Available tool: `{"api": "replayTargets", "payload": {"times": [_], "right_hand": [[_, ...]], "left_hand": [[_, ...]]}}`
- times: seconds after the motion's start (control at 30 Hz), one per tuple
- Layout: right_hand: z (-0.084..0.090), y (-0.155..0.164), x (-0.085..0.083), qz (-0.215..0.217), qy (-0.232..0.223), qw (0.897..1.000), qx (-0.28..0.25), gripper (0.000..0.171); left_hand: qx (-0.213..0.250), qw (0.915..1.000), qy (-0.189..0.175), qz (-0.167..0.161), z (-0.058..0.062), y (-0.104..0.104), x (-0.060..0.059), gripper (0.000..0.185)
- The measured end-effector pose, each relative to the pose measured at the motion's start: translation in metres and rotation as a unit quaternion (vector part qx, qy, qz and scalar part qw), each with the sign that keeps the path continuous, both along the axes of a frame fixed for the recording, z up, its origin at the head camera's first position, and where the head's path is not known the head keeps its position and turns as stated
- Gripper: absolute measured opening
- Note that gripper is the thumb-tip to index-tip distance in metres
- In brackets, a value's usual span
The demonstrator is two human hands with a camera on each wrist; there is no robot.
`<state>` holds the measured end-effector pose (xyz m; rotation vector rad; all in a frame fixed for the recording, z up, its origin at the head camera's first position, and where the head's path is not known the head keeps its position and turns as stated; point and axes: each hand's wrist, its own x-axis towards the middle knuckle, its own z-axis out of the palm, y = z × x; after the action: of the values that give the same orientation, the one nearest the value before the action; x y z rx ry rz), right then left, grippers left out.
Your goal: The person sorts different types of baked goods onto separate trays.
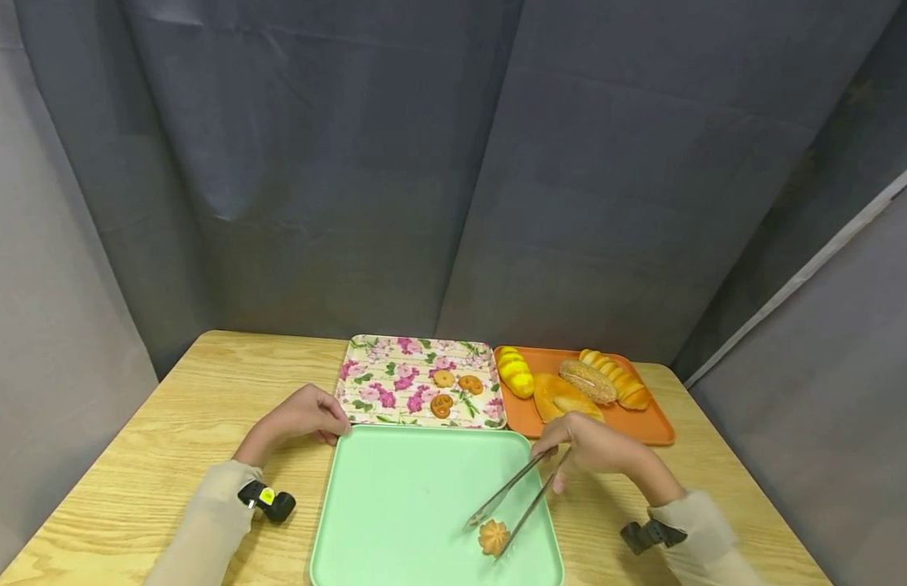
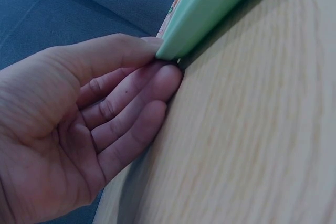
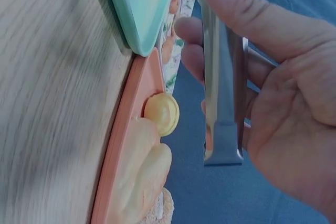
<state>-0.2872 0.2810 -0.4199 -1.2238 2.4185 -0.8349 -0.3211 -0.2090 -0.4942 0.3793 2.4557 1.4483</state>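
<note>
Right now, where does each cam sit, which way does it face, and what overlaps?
Head: on the head, facing forward and down at the green tray; left hand, right hand and both sleeves show.
Left wrist: beside the palm, facing the fingers touching the tray corner.
Right wrist: beside the palm, facing the hand gripping tongs.
Shared: green tray, all views; orange tray, head and right wrist.

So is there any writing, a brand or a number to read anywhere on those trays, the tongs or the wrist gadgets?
None can be read.
Green tray, orange tray: plain.
Floral tray: flowers only, no words.
Tongs in the right hand: bare metal.
Left wrist device: a small yellow patch, too small to read.
</note>
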Motion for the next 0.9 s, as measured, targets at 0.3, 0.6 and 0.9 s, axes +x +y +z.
{"api": "replayTargets", "payload": {"times": [0.3,0.6,0.9], "right_hand": [[-0.001,-0.005,-0.002,-0.015,0.002,1.000,-0.012,0.042],[0.000,-0.009,-0.003,-0.054,-0.008,0.998,-0.010,0.036],[0.002,-0.014,-0.006,-0.063,0.024,0.998,-0.020,0.037]], "left_hand": [[-0.006,1.0000,0.005,0.002,0.000,0.001,0.000,0.015],[-0.004,1.0000,0.003,0.003,-0.001,0.000,-0.001,0.016],[-0.009,0.9999,0.002,0.009,-0.002,0.000,-0.002,0.016]]}}
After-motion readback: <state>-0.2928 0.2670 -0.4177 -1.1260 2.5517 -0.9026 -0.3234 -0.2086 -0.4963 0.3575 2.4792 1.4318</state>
